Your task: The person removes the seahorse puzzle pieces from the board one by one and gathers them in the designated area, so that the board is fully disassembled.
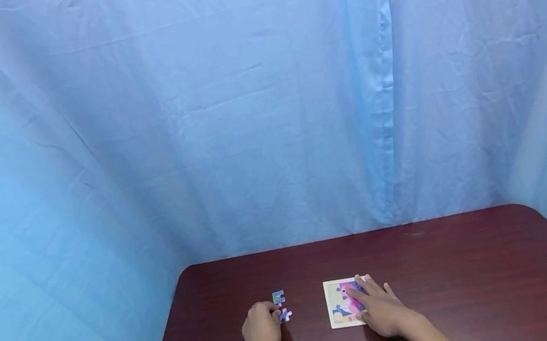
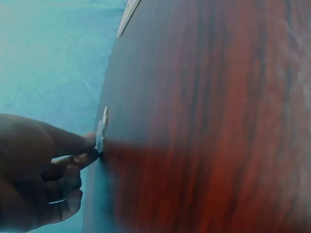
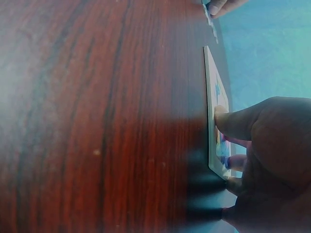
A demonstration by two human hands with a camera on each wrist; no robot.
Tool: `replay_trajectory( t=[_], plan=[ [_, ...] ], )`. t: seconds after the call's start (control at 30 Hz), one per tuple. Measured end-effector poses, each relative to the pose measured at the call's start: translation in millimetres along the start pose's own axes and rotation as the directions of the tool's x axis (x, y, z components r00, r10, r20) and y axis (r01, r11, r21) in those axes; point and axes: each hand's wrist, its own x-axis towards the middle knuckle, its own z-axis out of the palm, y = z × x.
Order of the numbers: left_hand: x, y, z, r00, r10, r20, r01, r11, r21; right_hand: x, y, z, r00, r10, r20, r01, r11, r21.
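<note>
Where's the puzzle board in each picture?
Head: the puzzle board is low, just right of centre, under the right hand.
Left wrist: probably its pale corner, at the top edge, left of centre.
Right wrist: right of centre, with the same hand on it.
Shared landmark: the dark red table.

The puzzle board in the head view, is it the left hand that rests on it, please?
No, the right hand rests on the puzzle board, while the left hand is apart from it, at the loose pieces.
</note>
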Motion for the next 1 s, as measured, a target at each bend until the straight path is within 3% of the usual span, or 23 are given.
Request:
replay_trajectory(
  t=[0.23, 0.43, 0.63, 0.83, 1.0],
  plan=[
    [-0.8, 1.4, -0.7, 1.0, -0.002, -0.009, 0.002, 1.0, -0.005, -2.4, -9, -7, 1.0, 0.021, 0.023, -0.021, 1.0, -0.019],
    [2.0, 2.7, 1.4, 1.0, -0.012, -0.004, 0.012, 1.0, -0.004, -0.7, -3, -1, 1.0, 0.019, 0.001, -0.019, 1.0, -0.013],
    [3.1, 3.2, 2.3, 1.0, -0.008, 0.007, 0.008, 1.0, -0.011, -4.3, -13, -14, 0.998, 0.034, 0.043, -0.033, 0.999, -0.026],
    [1.5, 6.0, 0.9, 1.0, 0.01, -0.002, -0.01, 1.0, -0.009, -2.2, -4, -3, 1.0, 0.003, 0.0, -0.003, 1.0, -0.011],
    [-1.3, 15.5, 0.4, 0.997, 0.068, -0.03, -0.069, 0.997, -0.043, 1.4, 7, 9, 0.998, -0.023, -0.052, 0.022, 1.0, -0.022]
  ],
)
